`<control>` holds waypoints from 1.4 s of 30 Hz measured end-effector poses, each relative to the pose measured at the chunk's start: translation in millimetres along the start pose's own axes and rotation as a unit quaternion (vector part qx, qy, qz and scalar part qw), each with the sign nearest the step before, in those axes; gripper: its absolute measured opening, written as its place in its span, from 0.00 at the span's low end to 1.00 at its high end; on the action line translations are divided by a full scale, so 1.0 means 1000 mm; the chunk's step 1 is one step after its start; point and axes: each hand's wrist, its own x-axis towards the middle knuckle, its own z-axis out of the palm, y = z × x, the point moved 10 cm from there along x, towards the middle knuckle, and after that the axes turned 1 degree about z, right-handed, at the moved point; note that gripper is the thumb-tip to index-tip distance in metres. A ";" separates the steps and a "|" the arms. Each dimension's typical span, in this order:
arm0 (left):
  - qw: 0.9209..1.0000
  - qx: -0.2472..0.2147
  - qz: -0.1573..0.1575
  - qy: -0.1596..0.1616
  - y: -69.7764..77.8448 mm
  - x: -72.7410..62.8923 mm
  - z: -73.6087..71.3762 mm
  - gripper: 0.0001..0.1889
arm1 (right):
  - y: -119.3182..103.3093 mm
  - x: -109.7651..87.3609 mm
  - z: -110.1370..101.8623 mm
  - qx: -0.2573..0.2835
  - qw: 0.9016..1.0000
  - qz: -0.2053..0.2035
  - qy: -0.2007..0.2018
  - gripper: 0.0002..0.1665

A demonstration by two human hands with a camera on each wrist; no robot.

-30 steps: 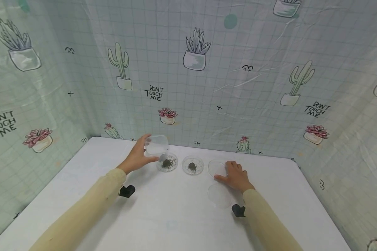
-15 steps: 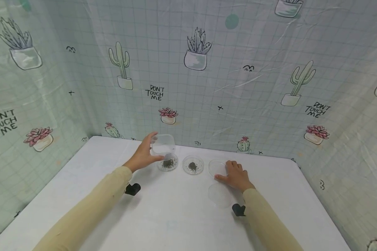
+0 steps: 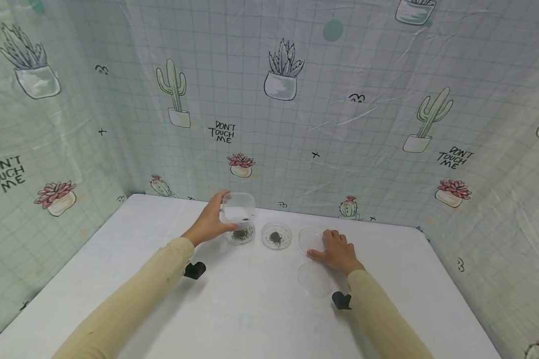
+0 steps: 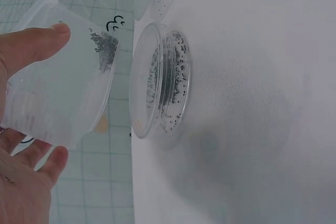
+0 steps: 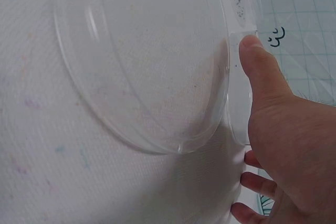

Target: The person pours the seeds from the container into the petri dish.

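Observation:
My left hand (image 3: 208,222) holds a clear plastic container (image 3: 239,206) tilted over the left petri dish (image 3: 241,240), thumb on one side and fingers on the other. Dark granules (image 4: 106,50) gather at the container's lower edge in the left wrist view. More dark granules lie in that dish and in the middle petri dish (image 3: 284,243). At the right, my right hand (image 3: 339,253) grips the rim of another clear petri dish (image 3: 306,243), which shows no pile. A clear round dish or lid (image 3: 313,281) lies nearer on the table, large in the right wrist view.
The white table (image 3: 247,309) ends at a patterned curtain (image 3: 323,179) close behind the dishes, with more curtain on both sides. Black wrist mounts (image 3: 195,270) hang under both sleeves.
My left hand has moved right with the container, which now hangs more squarely over the left petri dish. The right hand has stayed at its dish.

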 end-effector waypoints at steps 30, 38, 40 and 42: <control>0.999 0.040 0.026 -0.011 0.018 0.016 0.024 0.54 | -0.003 -0.001 -0.001 -0.019 1.000 -0.004 0.001 0.53; 0.998 0.047 0.046 -0.013 0.028 0.019 0.031 0.54 | -0.005 -0.003 -0.002 -0.016 1.000 -0.002 -0.002 0.53; 0.998 0.047 0.051 -0.014 0.030 0.020 0.032 0.54 | -0.004 -0.002 -0.002 -0.016 1.000 -0.001 0.000 0.53; 0.997 0.048 0.054 -0.014 0.032 0.021 0.034 0.54 | -0.004 -0.002 -0.002 -0.017 1.000 -0.001 0.001 0.53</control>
